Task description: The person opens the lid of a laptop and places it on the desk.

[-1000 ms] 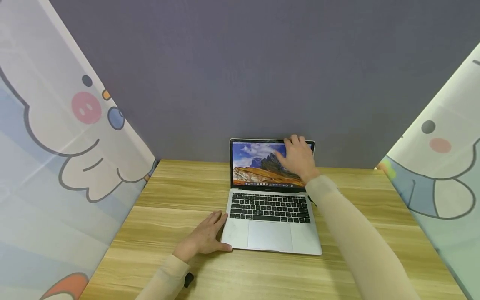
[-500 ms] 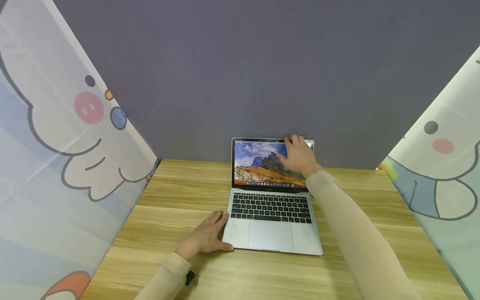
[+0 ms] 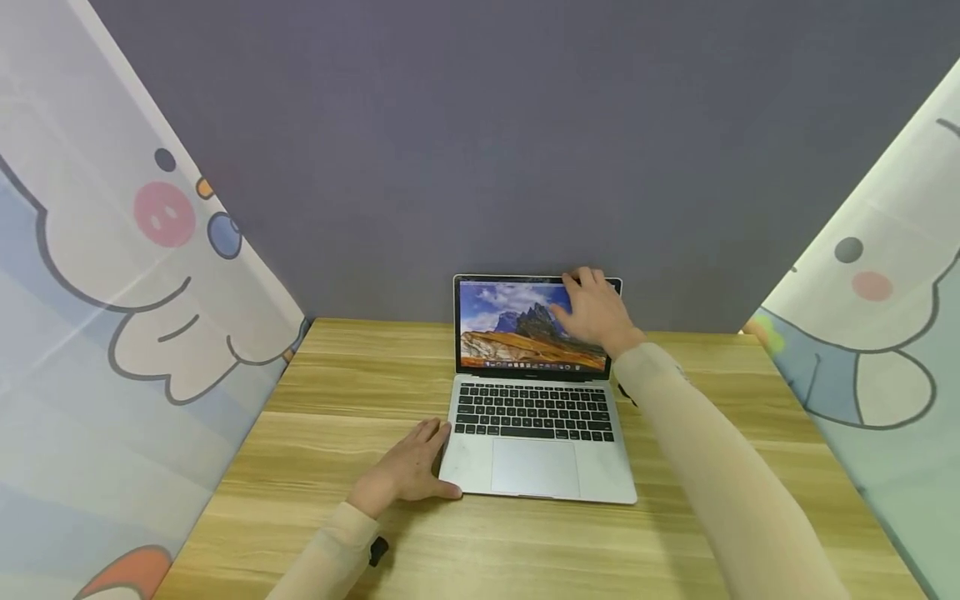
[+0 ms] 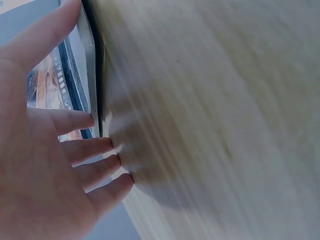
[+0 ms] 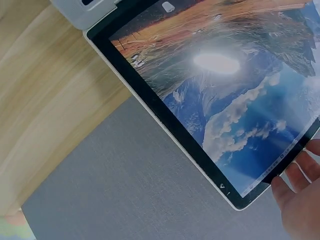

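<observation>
A silver laptop (image 3: pixel 537 467) stands unfolded on the wooden table, its lit screen (image 3: pixel 498 325) showing a mountain picture. At the top edge of the lid, right of its middle, my right hand (image 3: pixel 600 315) grips with bent fingers over the rim and the thumb in front of the screen. The right wrist view shows its fingertips (image 5: pixel 281 186) right at the dark bezel. My left hand (image 3: pixel 408 467) rests beside the base's left edge, fingers nearly straight along the side and thumb at the front left corner. In the left wrist view, its fingertips (image 4: pixel 127 181) reach down to the tabletop.
The wooden table (image 3: pixel 330 371) runs back to a dark grey partition (image 3: pixel 480 142) close behind the lid. Printed cartoon panels stand at the left (image 3: pixel 187 333) and right (image 3: pixel 862 350). Something small and dark (image 3: pixel 627 395) shows beside the laptop's right side, partly behind the right sleeve.
The head view shifts slightly. Both hands and the laptop keep about the same positions relative to each other.
</observation>
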{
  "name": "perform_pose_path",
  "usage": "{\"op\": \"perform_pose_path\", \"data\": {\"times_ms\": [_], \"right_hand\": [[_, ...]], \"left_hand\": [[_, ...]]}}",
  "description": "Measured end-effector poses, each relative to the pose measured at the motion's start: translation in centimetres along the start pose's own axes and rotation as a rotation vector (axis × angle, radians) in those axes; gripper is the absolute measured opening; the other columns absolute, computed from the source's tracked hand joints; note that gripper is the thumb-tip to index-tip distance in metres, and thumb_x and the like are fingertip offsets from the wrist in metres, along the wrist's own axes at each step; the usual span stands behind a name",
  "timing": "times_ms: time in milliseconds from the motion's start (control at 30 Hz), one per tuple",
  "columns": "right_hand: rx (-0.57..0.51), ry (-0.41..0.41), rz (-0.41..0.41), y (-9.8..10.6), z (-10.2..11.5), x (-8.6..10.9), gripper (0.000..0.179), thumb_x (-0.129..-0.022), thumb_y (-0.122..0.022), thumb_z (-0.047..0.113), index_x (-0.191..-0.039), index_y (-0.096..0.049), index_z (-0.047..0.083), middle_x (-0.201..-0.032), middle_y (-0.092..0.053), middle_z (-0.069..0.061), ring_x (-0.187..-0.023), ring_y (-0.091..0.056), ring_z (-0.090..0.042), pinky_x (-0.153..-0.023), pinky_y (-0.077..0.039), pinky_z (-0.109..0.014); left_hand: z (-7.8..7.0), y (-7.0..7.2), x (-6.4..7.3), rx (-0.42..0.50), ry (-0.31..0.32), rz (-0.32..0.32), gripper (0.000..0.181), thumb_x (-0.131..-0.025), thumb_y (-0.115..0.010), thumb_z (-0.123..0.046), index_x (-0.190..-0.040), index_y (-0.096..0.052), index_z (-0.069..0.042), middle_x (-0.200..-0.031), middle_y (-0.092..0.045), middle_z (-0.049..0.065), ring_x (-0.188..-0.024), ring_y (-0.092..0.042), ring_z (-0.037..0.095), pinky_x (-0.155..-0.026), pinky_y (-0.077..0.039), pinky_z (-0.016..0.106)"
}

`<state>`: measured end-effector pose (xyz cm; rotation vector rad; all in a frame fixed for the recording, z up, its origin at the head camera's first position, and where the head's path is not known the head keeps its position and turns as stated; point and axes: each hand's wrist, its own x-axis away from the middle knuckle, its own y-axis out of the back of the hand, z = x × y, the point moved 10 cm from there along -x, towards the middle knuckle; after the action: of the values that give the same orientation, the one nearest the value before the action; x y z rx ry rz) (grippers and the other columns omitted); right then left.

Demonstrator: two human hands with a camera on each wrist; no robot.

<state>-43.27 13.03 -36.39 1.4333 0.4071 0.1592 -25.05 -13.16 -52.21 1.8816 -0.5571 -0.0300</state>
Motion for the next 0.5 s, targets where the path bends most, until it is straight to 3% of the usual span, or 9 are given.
{"op": "perform_pose_path", "data": {"times_ms": [333,500], "right_hand": [[-0.031,0.053,-0.041,1.5,0.2,2.0,0.065,-0.102,-0.057,0.038,-0.152,-0.043,-0.001,-0.149,-0.040,-0.023,-0.139,-0.035,-0.043,-0.112,-0.034,-0.058],[-0.105,0.070,-0.089,1.4,-0.1,3.8,0.057,-0.103,-0.056,0.032,-0.145,-0.050,-0.005,-0.143,-0.047,-0.026,-0.133,-0.040,-0.044,-0.111,-0.034,-0.059]], "left_hand": [[0.0,0.4,-0.3,0.036,0.038,0.017,0.113,-0.074,-0.086,-0.055,-0.157,-0.034,0.001,-0.162,-0.028,0.025,-0.150,-0.025,0.043,-0.119,-0.029,0.055],[0.2,1.2,-0.5,0.052,0.052,-0.006,0.102,-0.080,-0.082,-0.055,-0.154,-0.040,0.002,-0.160,-0.034,0.023,-0.147,-0.031,0.042,-0.117,-0.032,0.056]]}}
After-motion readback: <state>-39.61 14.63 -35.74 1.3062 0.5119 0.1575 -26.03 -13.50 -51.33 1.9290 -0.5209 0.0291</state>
